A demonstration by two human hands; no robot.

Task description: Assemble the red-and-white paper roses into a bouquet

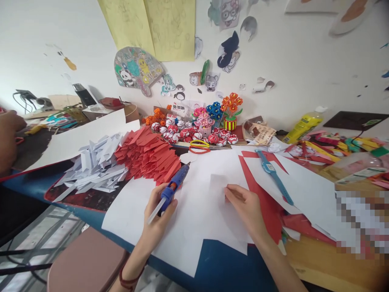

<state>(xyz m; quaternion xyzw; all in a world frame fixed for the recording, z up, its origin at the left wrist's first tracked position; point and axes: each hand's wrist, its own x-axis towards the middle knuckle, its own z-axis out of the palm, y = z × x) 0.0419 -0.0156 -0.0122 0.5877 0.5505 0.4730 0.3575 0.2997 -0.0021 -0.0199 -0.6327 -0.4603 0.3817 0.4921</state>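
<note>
My left hand (158,217) grips a blue glue gun (174,187) with a clear glue stick poking out the back, its nozzle aimed up toward the red paper pile. My right hand (244,202) rests on a large white sheet (200,219), fingertips pinching a small white paper piece (219,183). A pile of folded red paper pieces (148,156) and a pile of folded white pieces (94,166) lie just left of the gun.
A blue wristwatch (274,175) lies on red paper to the right. Orange-yellow scissors (199,147), paper balls and paper flowers (212,117) stand at the back. Another person's hand (7,140) is at the far left. A yellow bottle (304,125) and paper scraps crowd the right.
</note>
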